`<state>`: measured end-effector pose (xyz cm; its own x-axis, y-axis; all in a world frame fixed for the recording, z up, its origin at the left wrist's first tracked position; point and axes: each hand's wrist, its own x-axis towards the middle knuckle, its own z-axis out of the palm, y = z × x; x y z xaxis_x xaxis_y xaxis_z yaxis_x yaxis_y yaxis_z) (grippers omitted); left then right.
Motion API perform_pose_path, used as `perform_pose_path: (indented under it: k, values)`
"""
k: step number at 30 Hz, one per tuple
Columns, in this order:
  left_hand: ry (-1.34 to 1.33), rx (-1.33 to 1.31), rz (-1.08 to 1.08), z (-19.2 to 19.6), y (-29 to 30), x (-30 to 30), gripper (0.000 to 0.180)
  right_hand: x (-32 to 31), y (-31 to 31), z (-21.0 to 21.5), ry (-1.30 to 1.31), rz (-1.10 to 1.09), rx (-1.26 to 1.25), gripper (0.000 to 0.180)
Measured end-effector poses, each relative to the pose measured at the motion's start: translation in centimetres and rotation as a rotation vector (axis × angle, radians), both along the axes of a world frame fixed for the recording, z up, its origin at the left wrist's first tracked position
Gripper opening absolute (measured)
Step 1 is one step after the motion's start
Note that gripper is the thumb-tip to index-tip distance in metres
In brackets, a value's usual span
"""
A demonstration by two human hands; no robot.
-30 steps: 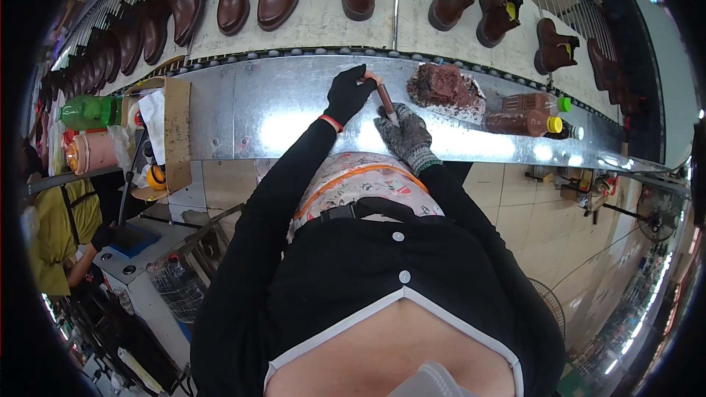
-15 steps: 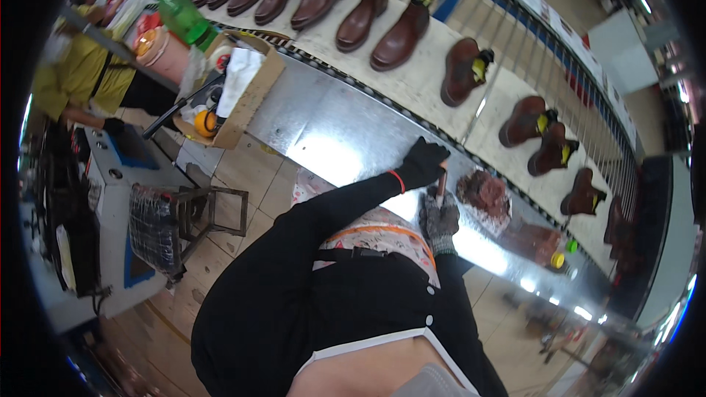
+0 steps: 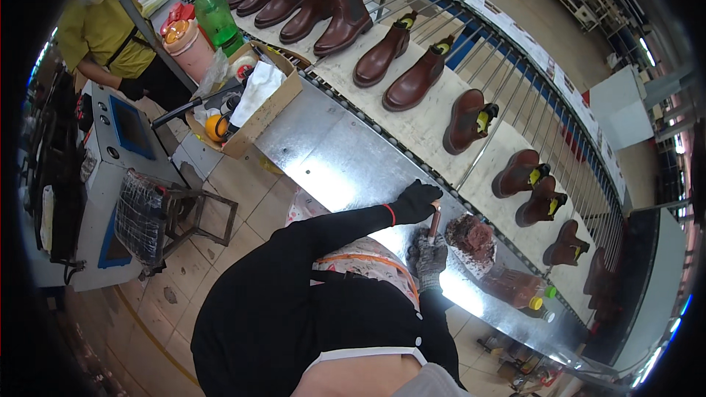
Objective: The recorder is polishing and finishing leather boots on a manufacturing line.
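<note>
My left hand (image 3: 418, 203), in a black glove with a red band at the wrist, is closed at the upper end of a slim brown-handled tool (image 3: 435, 222) that looks like a brush. Its lower, paler end runs into my right hand (image 3: 428, 256), which wears a grey knit glove and has its fingers curled around it. The tip is hidden there. Just right of both hands, a lump of brown, waxy-looking material (image 3: 471, 238) sits on a crumpled wrapping on the metal bench (image 3: 323, 140). Past it lie clear bottles of brown liquid (image 3: 512, 287) with coloured caps.
Brown ankle boots (image 3: 415, 83) stand along a pale conveyor (image 3: 434, 129) beyond the bench, backed by metal rods. At left are a cardboard box (image 3: 254, 121) of supplies, a green bottle (image 3: 215, 18), a stool (image 3: 173, 213) and a machine (image 3: 121, 140). A co-worker in yellow (image 3: 110, 18) stands there.
My view has shifted, so the boots and bench sit lower in the picture. Both hands stay together at the brush-like tool, which now leans slightly more.
</note>
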<state>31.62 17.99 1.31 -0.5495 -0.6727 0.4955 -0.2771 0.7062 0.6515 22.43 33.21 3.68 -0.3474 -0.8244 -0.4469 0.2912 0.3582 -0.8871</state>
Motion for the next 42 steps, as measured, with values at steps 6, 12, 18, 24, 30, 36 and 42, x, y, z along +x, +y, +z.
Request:
perform_pose_path:
  k: [6, 12, 18, 24, 30, 36, 42]
  values:
    - [-0.066, 0.010, 0.091, -1.0, -1.7, 0.1, 0.016, -0.3, 0.4, -0.4, -0.151, -0.026, -0.108, 0.017]
    - [-0.251, -0.018, 0.296, -2.7, -8.2, 5.4, 0.022, 0.3, 0.2, 0.2, 0.053, 0.000, -0.005, 0.014]
    - [-0.328, -0.022, 0.501, -3.6, -8.0, 9.3, 0.044, 1.0, 0.0, 0.8, 0.164, -0.012, 0.045, 0.015]
    - [-0.379, -0.115, 0.504, -2.4, -7.8, 9.4, 0.038, 0.2, 0.1, -0.1, 0.501, 0.082, 0.129, 0.024]
    - [-0.409, -0.110, 0.512, -1.8, -7.8, 9.4, 0.038, 0.3, -0.3, -0.4, 0.596, 0.101, 0.142, 0.031]
    - [-0.400, -0.116, 0.511, -1.8, -7.7, 9.5, 0.039, 0.3, -0.2, 0.1, 0.563, 0.107, 0.218, 0.030]
    - [-0.379, -0.079, 0.499, -2.0, -7.8, 9.5, 0.040, 0.5, -0.7, 0.2, 0.612, 0.109, 0.323, 0.031]
